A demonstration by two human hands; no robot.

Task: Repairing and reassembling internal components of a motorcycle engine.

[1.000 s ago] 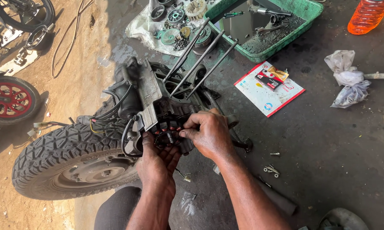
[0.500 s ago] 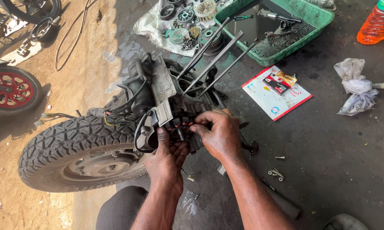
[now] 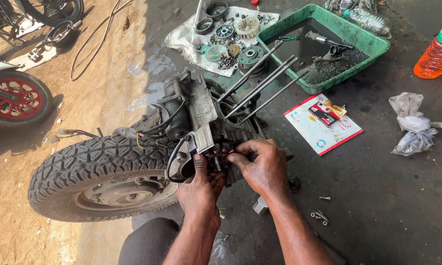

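The engine lay on the floor, joined to the tyre at its left, with four long studs slanting up from it toward the green tray. The left hand came up from below the engine, its fingers curled against the small dark and red parts at the engine's near face; whether its grip closed on any one part could not be told. The right hand lay just right of it, the two nearly touching, its fingertips pinched narrowly on the same cluster of parts. Beyond the engine, a white cloth carried gears and round parts. Right of the engine lay a red-and-white card pack, farther right a crumpled bag and an orange bottle. Loose bolts lay on the floor near the right forearm.
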